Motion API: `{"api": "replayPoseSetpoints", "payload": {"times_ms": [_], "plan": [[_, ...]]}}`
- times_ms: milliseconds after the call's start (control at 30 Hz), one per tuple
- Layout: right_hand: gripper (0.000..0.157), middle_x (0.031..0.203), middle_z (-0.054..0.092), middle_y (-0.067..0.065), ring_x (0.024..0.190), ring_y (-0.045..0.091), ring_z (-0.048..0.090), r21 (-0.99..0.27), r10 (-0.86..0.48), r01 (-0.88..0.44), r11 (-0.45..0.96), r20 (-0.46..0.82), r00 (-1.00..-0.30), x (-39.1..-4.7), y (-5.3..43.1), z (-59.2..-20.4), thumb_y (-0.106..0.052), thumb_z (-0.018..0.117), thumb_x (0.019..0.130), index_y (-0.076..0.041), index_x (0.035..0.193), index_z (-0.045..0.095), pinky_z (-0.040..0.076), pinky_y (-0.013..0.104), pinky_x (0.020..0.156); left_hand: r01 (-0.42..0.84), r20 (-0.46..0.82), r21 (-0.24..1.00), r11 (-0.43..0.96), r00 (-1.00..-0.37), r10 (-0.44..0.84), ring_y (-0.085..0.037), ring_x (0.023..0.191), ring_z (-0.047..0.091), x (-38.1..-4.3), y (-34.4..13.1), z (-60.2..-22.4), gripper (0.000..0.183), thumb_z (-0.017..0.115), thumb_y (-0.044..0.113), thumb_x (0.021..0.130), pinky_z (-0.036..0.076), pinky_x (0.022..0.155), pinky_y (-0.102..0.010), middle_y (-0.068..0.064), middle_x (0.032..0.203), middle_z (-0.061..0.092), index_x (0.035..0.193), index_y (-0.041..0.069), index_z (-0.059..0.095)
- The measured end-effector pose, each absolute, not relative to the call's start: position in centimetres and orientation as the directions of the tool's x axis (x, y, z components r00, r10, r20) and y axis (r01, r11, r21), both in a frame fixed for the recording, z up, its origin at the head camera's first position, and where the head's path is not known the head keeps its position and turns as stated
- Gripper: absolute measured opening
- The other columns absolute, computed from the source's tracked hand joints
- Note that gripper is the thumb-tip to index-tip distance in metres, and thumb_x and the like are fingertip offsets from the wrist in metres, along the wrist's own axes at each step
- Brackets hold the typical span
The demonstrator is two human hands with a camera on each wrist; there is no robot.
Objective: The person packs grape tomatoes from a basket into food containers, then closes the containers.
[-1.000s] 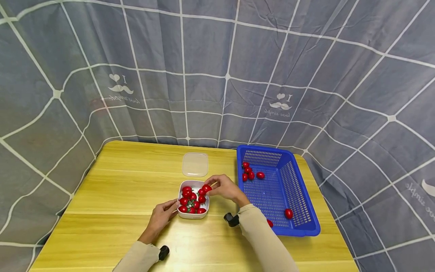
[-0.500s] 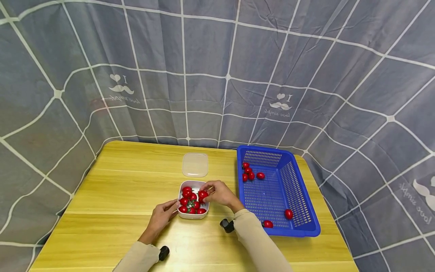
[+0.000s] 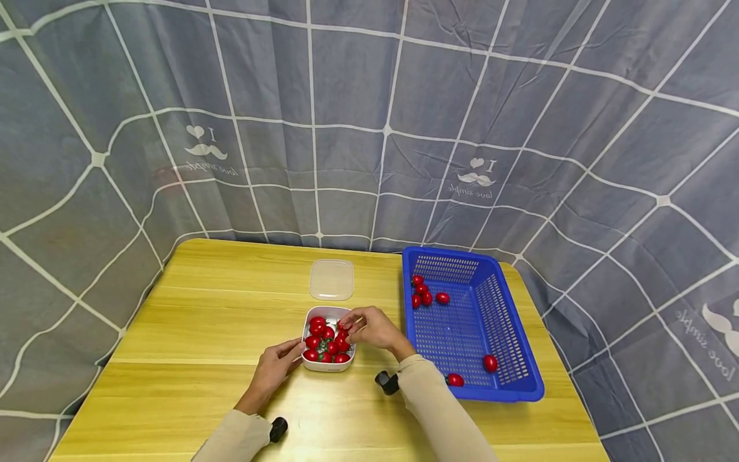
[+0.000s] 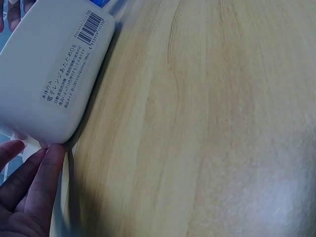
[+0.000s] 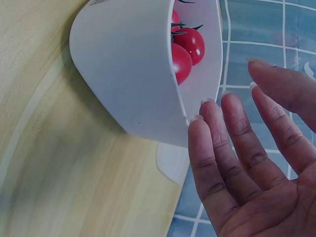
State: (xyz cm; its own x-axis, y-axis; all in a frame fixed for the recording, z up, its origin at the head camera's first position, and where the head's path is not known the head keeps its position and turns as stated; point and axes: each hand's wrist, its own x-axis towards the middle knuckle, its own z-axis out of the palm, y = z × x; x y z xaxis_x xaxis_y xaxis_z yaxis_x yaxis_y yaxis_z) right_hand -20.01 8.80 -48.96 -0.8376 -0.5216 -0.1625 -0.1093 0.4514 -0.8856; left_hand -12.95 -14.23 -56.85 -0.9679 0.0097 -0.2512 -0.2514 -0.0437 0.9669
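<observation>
Right grip (image 3: 371, 326) hangs at the right rim of the box (image 3: 325, 367), fingers loosely spread, thumb standing apart, nothing between them that I can see. Left grip (image 3: 273, 367) has fairly straight fingers, their tips touching the box's left wall. Inside the box sit red tomatoes (image 3: 312, 342) with green stems, bunched mostly toward the near side.

From the left wrist I can make out a label (image 4: 69, 64) on the box: a barcode (image 4: 90, 28) at one end, then Japanese lines, "本体のみ" and "電子レンジあたためOK"; the smaller print is too fine for me to trust. On the grey checked curtain (image 3: 352, 83) behind, a heart (image 3: 195, 132) and moustache (image 3: 206, 152) go with "I" and "love simple", all showing back to front.

A second ago that right grip was pinching a tomato at the rim; now it has let go, and the ones on that side have shifted a little. The left grip hasn't budged. The right sleeve (image 3: 441, 410) has moved left, so the tomato at the near edge of the blue basket (image 3: 450, 333) shows more fully. Six more lie in there, five toward the far left. A clear lid (image 3: 331, 280) lies flat on the counter (image 3: 231, 301) beyond the box.
</observation>
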Motion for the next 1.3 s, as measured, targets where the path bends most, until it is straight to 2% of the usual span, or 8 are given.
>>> {"api": "replayPoseSetpoints", "payload": {"times_ms": [133,333,467,633,833,1067,1300], "plan": [[0.032,0.101,0.066,0.022,0.08,0.018,0.064,-0.887,-0.516,-0.11,0.449,-0.157,-0.842,-20.0,9.2,-48.5,0.009,0.074,0.075,0.008,0.106,0.067,0.057,0.022,0.069,-0.256,-0.256,0.966,-0.045,-0.967,0.009,-0.037,0.121,0.053,-12.9,-14.2,-56.9,0.041,0.057,0.011,0.098,0.052,0.093,-0.031,-0.031,0.133,0.051,0.129,-0.015,0.052],[0.031,0.103,0.064,0.027,0.086,0.032,0.065,-0.902,-0.504,-0.124,0.414,-0.114,-0.856,-19.9,10.3,-47.5,0.009,0.073,0.077,0.011,0.107,0.065,0.056,0.023,0.069,-0.265,-0.265,0.964,-0.035,-0.964,0.012,-0.037,0.12,0.053,-13.0,-14.3,-56.8,0.045,0.058,0.016,0.098,0.052,0.093,-0.03,-0.03,0.134,0.05,0.13,-0.014,0.051],[0.03,0.103,0.064,0.027,0.088,0.036,0.064,-0.914,-0.48,-0.109,0.392,-0.102,-0.871,-19.8,11.3,-47.1,0.01,0.072,0.078,0.013,0.107,0.063,0.057,0.025,0.07,-0.271,-0.27,0.962,-0.021,-0.963,0.008,-0.036,0.118,0.055,-12.9,-14.3,-56.7,0.045,0.058,0.018,0.098,0.052,0.093,-0.031,-0.03,0.132,0.052,0.13,-0.013,0.052],[0.029,0.104,0.064,0.027,0.09,0.035,0.064,-0.924,-0.435,-0.064,0.378,-0.116,-0.893,-19.8,12.7,-46.5,0.007,0.072,0.08,0.01,0.108,0.065,0.058,0.031,0.074,-0.278,-0.278,0.961,-0.005,-0.961,0.009,-0.036,0.117,0.056,-12.8,-14.3,-56.6,0.047,0.058,0.021,0.098,0.052,0.093,-0.032,-0.029,0.133,0.052,0.131,-0.012,0.052],[0.03,0.102,0.066,0.017,0.089,0.032,0.064,-0.916,-0.39,-0.064,0.397,-0.104,-0.915,-19.6,14.8,-45.9,0.003,0.072,0.081,0.007,0.109,0.066,0.058,0.03,0.074,-0.277,-0.277,0.961,-0.019,-0.961,0.014,-0.036,0.118,0.055,-12.8,-14.3,-56.6,0.046,0.058,0.019,0.098,0.052,0.093,-0.032,-0.03,0.133,0.051,0.131,-0.012,0.052],[0.031,0.105,0.063,0.026,0.086,0.026,0.064,-0.926,-0.372,-0.068,0.372,-0.082,-0.925,-19.5,17.7,-45.6,0.002,0.071,0.083,0.01,0.111,0.063,0.057,0.027,0.074,-0.281,-0.281,0.96,-0.017,-0.96,0.009,-0.037,0.118,0.055,-12.9,-14.3,-56.8,0.046,0.059,0.018,0.098,0.052,0.093,-0.032,-0.03,0.134,0.051,0.13,-0.013,0.052],[0.035,0.107,0.062,0.03,0.088,0.028,0.065,-0.917,-0.33,-0.039,0.398,-0.104,-0.938,-19.3,20.3,-45.5,0.0,0.072,0.083,0.012,0.115,0.061,0.059,0.033,0.078,-0.271,-0.271,0.962,-0.027,-0.962,0.002,-0.037,0.119,0.055,-13.1,-14.2,-56.9,0.043,0.059,0.016,0.097,0.053,0.092,-0.031,-0.03,0.132,0.052,0.129,-0.014,0.053]]}}
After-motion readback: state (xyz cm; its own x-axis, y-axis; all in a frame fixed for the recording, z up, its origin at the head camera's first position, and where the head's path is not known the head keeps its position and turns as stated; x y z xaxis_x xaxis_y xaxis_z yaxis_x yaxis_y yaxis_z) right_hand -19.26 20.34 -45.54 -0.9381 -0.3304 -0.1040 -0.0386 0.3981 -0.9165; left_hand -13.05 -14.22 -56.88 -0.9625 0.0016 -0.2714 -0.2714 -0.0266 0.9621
